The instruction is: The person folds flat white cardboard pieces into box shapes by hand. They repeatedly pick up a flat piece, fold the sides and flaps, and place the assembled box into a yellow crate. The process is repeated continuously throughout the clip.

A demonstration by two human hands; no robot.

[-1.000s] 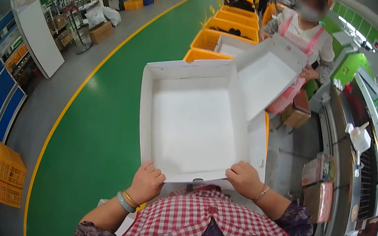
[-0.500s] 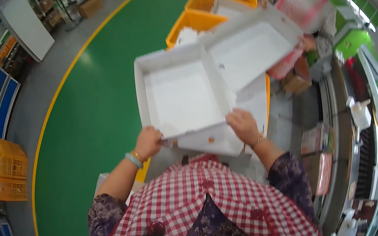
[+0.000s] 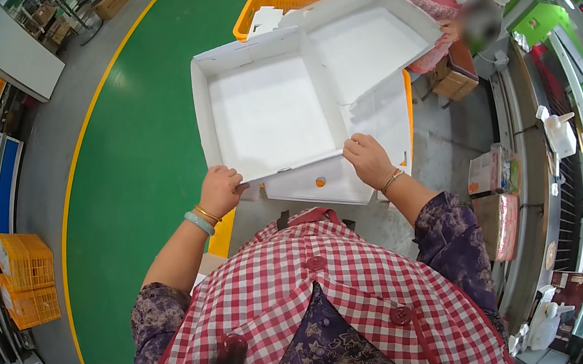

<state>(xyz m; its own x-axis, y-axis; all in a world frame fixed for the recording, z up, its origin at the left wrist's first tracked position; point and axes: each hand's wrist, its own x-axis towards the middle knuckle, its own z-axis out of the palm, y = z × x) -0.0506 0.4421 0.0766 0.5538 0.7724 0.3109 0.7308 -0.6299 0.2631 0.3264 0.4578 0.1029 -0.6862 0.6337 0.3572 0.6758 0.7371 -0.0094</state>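
A shallow white cardboard box (image 3: 275, 109) lies open in front of me, its inside facing up. My left hand (image 3: 222, 189) grips its near left corner, fingers curled over the edge. With my right hand (image 3: 369, 161) I pinch its near right corner. A second shallow white tray part (image 3: 362, 47) adjoins the box at its far right side; I cannot tell whether the two are joined. Another person's hand (image 3: 446, 32) holds that part's far right corner. Under the box are white cardboard pieces (image 3: 290, 188), one with a round hole showing orange.
Yellow-orange plastic crates (image 3: 244, 15) with white cardboard in them stand in a row beyond the box. A green walkway (image 3: 135, 130) runs along the left. To the right, a brown carton (image 3: 457, 75) and a long machine bench (image 3: 532, 164) stand close.
My view has shifted, so the box and both hands appear farther left and higher. Both hands keep their grip on the box corners. The other person has bent lower over the far part.
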